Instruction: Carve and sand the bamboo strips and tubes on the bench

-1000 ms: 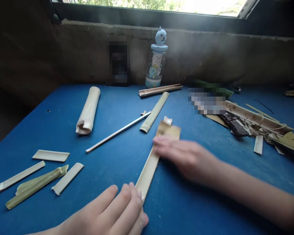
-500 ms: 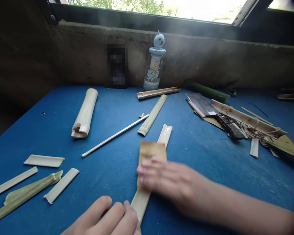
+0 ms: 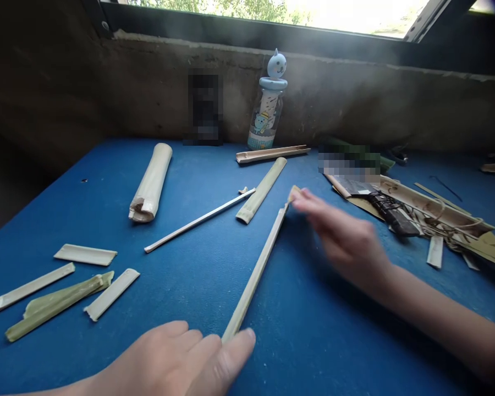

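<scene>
My left hand is closed around the near end of a pale bamboo strip, its thumb lying along the right side. The strip is turned on its edge and slants away from me across the table. At its far tip, my right hand, slightly blurred, pinches a small tan piece of sandpaper, mostly hidden by the fingers. Left of the strip are a flat green-white bamboo slat and a thin white bamboo stick.
A bamboo tube and several cut pieces lie on the left of the blue table. A cartoon-topped bottle stands by the wall. To the right lie a cleaver, a bamboo half and tangled string.
The strip has been turned from flat onto its edge. My right hand has moved up and right with the sandpaper to the strip's far tip, while my left thumb has come into view.
</scene>
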The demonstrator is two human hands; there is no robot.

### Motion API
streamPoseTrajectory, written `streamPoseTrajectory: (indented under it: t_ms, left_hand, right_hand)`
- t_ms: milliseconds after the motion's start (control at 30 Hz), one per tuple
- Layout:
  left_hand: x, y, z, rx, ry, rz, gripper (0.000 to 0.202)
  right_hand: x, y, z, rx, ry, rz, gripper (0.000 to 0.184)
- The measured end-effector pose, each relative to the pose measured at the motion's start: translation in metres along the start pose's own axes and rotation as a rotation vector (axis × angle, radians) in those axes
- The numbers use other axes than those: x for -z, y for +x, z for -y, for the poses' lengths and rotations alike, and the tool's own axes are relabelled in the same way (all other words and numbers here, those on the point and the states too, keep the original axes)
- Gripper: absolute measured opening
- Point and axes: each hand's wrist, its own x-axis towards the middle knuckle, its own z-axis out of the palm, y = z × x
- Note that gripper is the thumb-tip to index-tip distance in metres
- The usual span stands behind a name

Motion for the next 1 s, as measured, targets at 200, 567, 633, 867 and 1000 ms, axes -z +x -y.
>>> streamPoseTrajectory:
  t_ms: [200,567,633,867,1000]
  left_hand:
    - [0.008,0.002,0.013,0.017,0.240,0.068,0.038]
    - [-0.003,-0.005,0.018,-0.026,0.331,0.070,0.045]
    - [-0.005,-0.007,0.012,-0.053,0.266,0.039,0.036]
    - [-0.001,-0.013,0.003,-0.061,0.177,0.086,0.028]
    - [-0.001,-0.010,-0.002,-0.089,0.173,0.059,0.012]
  right_hand:
    - [-0.006,0.003,-0.008,0.155,-0.050,0.074,0.053]
    - [-0.008,-0.003,-0.003,0.119,-0.063,0.175,0.042]
    - [-0.009,-0.006,0.019,0.254,0.003,0.296,0.038]
    - [-0.014,-0.006,0.040,0.134,0.045,0.303,0.038]
    - [-0.019,-0.006,0.053,0.285,0.257,0.356,0.035]
